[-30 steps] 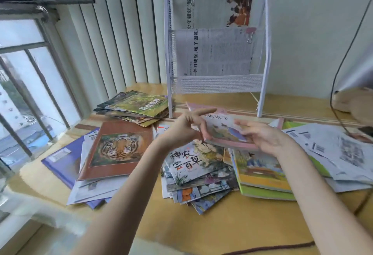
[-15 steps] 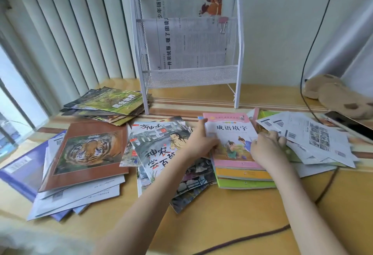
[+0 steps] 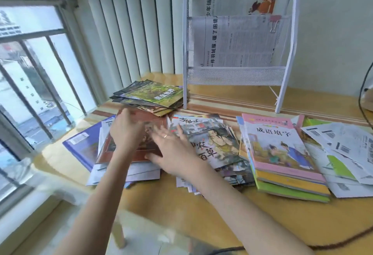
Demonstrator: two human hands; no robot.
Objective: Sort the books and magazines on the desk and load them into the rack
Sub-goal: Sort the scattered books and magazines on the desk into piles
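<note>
Work surface: a yellow wooden desk [image 3: 201,214] carries several loose piles, which I judge to be rough sorting groups.
Target item: a brown hardcover book with a dark picture panel [image 3: 139,153] tops the left pile, over white papers and a blue flat book [image 3: 80,145]; lying uppermost, it is the easiest to lift.
Left hand [image 3: 126,133]: rests on the brown cover near its far edge, arm reaching forward; fingers blurred, so I cannot tell whether they grip.
Right hand [image 3: 171,147]: lies across the cover's right edge, fingers straight and spread, thumb at the near corner; released, holding nothing.
Neighbouring piles: illustrated magazines [image 3: 212,143] just beside; a pink-covered book [image 3: 278,143] tops a stack further right.
Destination: a white mesh-fronted metal rack [image 3: 238,75] stands at the back, newspapers in its upper tiers.
Step judged: squaring or picking up the brown book.
</note>
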